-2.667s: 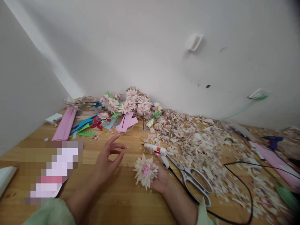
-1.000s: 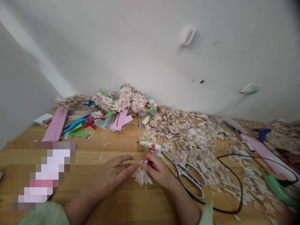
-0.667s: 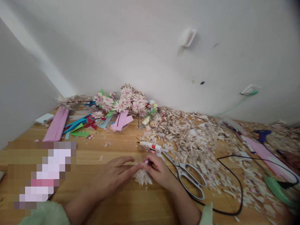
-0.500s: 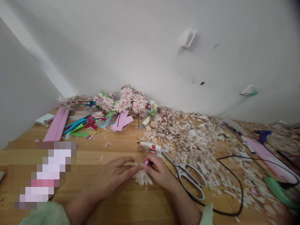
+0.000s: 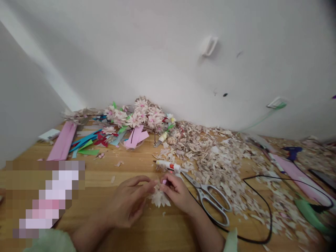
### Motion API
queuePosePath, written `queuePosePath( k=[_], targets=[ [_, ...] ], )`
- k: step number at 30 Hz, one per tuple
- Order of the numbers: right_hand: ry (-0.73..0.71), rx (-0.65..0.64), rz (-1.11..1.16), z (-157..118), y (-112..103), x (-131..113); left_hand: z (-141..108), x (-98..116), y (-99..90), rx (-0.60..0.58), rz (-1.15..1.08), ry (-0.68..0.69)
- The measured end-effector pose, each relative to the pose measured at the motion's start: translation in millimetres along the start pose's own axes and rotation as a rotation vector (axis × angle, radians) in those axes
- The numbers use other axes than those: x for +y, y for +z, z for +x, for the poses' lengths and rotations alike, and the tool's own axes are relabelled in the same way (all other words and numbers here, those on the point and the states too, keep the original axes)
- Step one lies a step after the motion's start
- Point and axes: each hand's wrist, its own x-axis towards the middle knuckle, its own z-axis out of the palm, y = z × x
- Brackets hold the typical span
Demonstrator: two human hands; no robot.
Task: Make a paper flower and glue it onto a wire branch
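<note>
My right hand (image 5: 176,191) is closed, thumb and finger pinching a small pink centre piece (image 5: 164,182) of a white paper flower (image 5: 160,199). The flower's pointed petals hang downward below the fingertips. At the flower's left side is my left hand (image 5: 131,199), its fingertips brought together by a pale petal (image 5: 156,188); they are slightly blurred. Just beyond the hands lies a white glue gun (image 5: 168,165) with a red mark. Silver scissors (image 5: 213,201) rest beside my right wrist, their blades pointing up-left.
Finished pink-white flowers (image 5: 141,113) line the wall. Loose petals (image 5: 223,161) are heaped across the right side. A black cord (image 5: 270,210) loops there, near a blue glue gun (image 5: 292,152). Pink paper (image 5: 62,140) and blue strips (image 5: 85,140) lie left; a pixelated patch covers the lower left.
My left hand has drawn back slightly to the left from the flower, and a pale petal now shows at its fingertips. My right hand keeps its pinch in nearly the same place.
</note>
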Motion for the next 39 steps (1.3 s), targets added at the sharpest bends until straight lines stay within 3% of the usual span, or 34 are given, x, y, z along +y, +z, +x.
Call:
queuePosePath(
  k=[9,15,20,25,28,31,34,36,39],
  targets=[
    [-0.021,0.044,-0.007,0.0,0.4,4.1,0.1,0.2,1.5,0.044,-0.012,-0.016],
    [0.003,0.046,-0.011,0.0,1.0,4.7,-1.2,-2.1,2.9,-0.014,-0.003,-0.007],
    [-0.008,0.05,-0.008,0.2,1.2,4.2,-1.5,-2.9,4.4,0.048,-0.025,-0.049],
    [0.0,0.044,-0.011,0.0,1.4,4.2,-0.8,-1.8,3.8,0.037,-0.064,-0.035],
    [0.029,0.061,0.049,0.8,1.6,4.5,-2.7,-0.5,3.2,0.113,-0.148,-0.078],
    [0.171,0.044,0.366,1.7,5.6,7.1,-3.6,-2.0,6.1,0.321,-0.378,-0.244],
    [0.348,-0.014,0.825,2.6,14.4,11.8,1.3,-7.2,14.5,0.519,-0.874,-0.446],
    [0.422,-0.056,1.02,3.6,21.3,14.2,6.9,-10.0,20.9,0.558,-1.244,-0.577],
    [0.498,-0.123,1.131,5.6,28.9,15.7,13.1,-9.0,24.6,0.48,-1.572,-0.704]
  ],
)
